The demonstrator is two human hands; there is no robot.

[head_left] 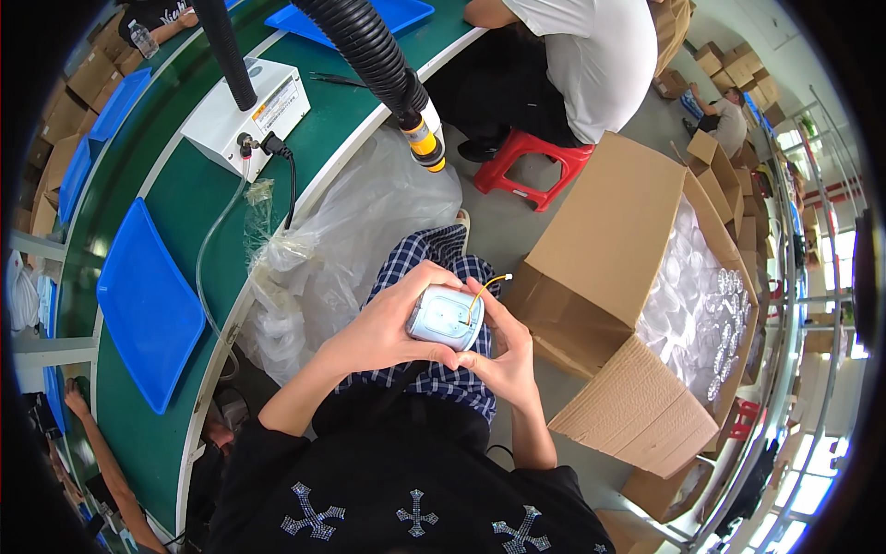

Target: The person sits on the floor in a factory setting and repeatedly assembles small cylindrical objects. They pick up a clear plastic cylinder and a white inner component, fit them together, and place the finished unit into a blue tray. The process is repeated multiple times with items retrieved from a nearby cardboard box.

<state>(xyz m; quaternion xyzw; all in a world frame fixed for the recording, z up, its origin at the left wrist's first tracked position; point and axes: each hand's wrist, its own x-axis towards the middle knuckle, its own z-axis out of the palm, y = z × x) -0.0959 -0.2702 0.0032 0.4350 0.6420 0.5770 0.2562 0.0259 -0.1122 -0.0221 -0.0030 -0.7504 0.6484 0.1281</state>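
Workshop floor (494, 217): grey, beyond the hands, where a co-worker in a white top (604, 69) sits on a red stool (535, 166).
Green workbench (175, 175): curves along the left of the hands, bearing a blue tray (152, 305) and, farther forward, a white box (249, 115) with a black cable plugged in.
Pale blue unit (448, 317): held between both hands over plaid trousers (415, 263), its flat face turned up, a thin yellow-and-red lead (489, 284) looping off toward the right hand's side.
Left hand (383, 323): wrapped around the unit's left side, thumb along the near edge.
Right hand (508, 355): curled against the unit's right side, thumb meeting the left one.
Open carton (591, 226): right of the hands, filled with clear plastic pieces (706, 309).
Black hose (360, 46): ahead of the hands, ending in a yellow-and-black collar.
Clear plastic bag (360, 217): bunched just left of the trousers, against the bench.
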